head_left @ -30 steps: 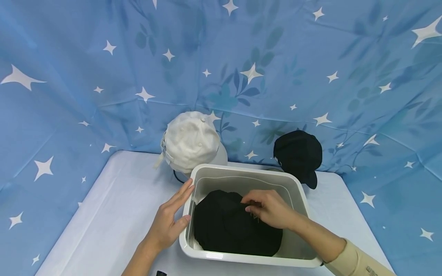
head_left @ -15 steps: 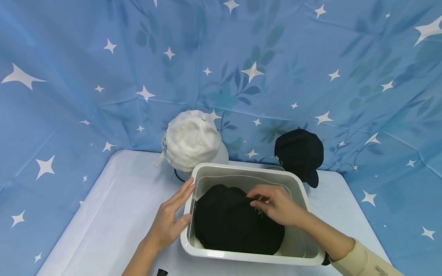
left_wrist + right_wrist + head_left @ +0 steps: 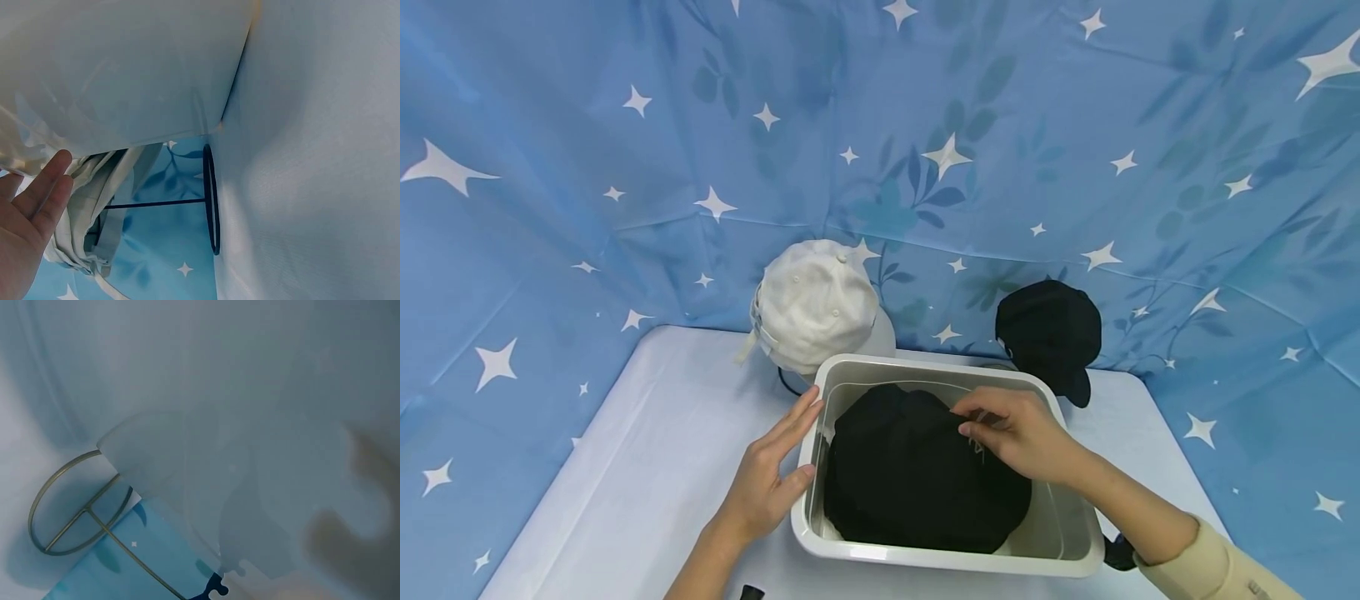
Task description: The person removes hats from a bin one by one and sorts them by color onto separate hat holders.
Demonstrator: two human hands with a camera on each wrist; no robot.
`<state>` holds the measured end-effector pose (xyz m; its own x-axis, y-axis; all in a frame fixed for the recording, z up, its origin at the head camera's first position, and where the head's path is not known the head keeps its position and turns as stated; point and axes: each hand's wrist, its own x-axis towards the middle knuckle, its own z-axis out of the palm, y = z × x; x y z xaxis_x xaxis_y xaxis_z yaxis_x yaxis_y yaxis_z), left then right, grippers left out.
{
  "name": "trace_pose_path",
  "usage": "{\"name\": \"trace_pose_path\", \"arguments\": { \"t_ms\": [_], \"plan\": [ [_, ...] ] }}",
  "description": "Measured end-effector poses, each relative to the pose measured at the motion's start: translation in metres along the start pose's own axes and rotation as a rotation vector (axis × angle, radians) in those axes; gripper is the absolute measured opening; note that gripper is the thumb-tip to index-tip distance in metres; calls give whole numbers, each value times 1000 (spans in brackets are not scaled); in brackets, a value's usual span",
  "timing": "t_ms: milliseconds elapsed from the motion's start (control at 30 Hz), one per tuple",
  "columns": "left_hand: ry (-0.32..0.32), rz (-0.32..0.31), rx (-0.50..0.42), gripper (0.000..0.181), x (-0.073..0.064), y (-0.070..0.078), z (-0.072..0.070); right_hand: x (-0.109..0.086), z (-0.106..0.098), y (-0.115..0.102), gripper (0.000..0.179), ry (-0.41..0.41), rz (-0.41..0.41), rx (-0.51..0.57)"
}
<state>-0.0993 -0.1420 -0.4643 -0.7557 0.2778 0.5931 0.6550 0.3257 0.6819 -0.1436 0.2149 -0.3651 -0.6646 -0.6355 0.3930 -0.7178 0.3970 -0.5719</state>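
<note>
A black cap (image 3: 917,475) with pale lettering lies inside a light grey plastic bin (image 3: 925,364) in the head view. My right hand (image 3: 1018,429) reaches into the bin and pinches the cap's cloth near the lettering between thumb and fingers. Against the bin's left wall and rim rests my left hand (image 3: 767,479), fingers straight. That left hand (image 3: 28,222) also shows in the left wrist view, fingertips at the bin's wall (image 3: 137,81). In the right wrist view the right hand (image 3: 369,487) is only a blur behind the translucent bin wall.
Behind the bin, a white cap (image 3: 820,304) sits on a black wire stand (image 3: 156,204) at left. A second black cap (image 3: 1048,333) is at right, with a brass-coloured wire stand (image 3: 87,509) near the bin. A starry blue curtain (image 3: 775,75) surrounds the white-covered table (image 3: 685,417).
My right hand has moved right and slightly away from me, drawing the cap's cloth with it. The cap now spreads further right in the bin. My left hand stays on the bin.
</note>
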Motion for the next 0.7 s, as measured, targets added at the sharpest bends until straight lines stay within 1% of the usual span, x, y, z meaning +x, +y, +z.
{"name": "trace_pose_path", "arguments": {
  "t_ms": [267,367,533,700],
  "plan": [
    [15,22,2,74,1,1,1,0,-8,-3,33,16,-19,-34],
    [12,15,-5,74,2,2,0,0,-12,-5,34,30,-20,-42],
    [1,-15,-9,75,1,1,0,1,-19,-7,36,51,-19,-36],
    [7,-9,-5,74,0,1,1,2,-26,-9,39,74,-45,-51]
  ]
}}
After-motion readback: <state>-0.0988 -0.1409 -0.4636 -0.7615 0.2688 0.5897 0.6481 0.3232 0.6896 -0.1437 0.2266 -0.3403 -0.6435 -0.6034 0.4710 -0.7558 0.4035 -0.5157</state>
